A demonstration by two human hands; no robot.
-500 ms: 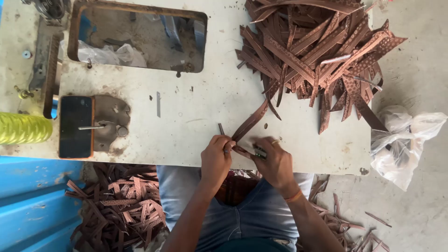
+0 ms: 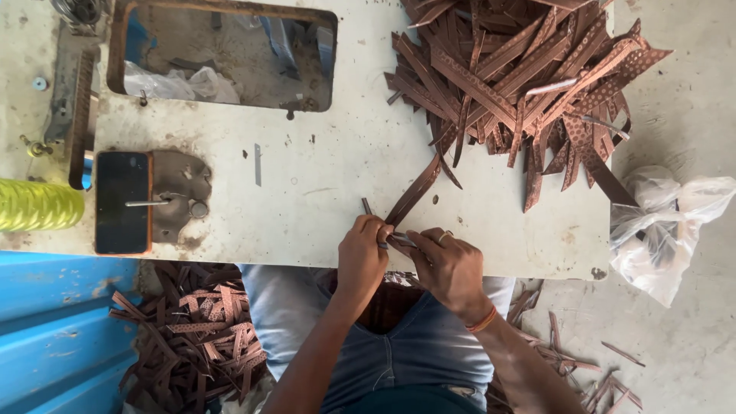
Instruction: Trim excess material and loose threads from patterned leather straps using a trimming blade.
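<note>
Pinching a brown strap (image 2: 412, 192) at the near edge of the table (image 2: 345, 153), both hands work close together, almost touching. Left hand (image 2: 362, 257) is closed, fingertips clamped on the strap's near end. Right hand (image 2: 448, 264) is curled shut too, fingers on a small dark piece at the same spot; cannot tell if that is a tool or a second strap end, as the fingers hide it. The strap runs from the hands diagonally up toward the far right corner, its far end just beside the big pile of brown strips (image 2: 521, 77).

Risks, as I judge them: the strap's far end lies near the pile, so a pull could drag loose strips along or snag on them. The grip sits right on the table's near edge, so a slip likely drops the piece into the lap or onto the floor among the scrap strips (image 2: 192, 337) at the near left, where it would be hard to tell apart. Fingertips are crowded on a narrow strap; if the dark piece is sharp, a nick is possible. The phone (image 2: 121, 202) near the left edge and the yellow thread spool (image 2: 38, 205) are well apart from the hands, so little risk there. The plastic bag (image 2: 667, 222) hangs off the right edge.
</note>
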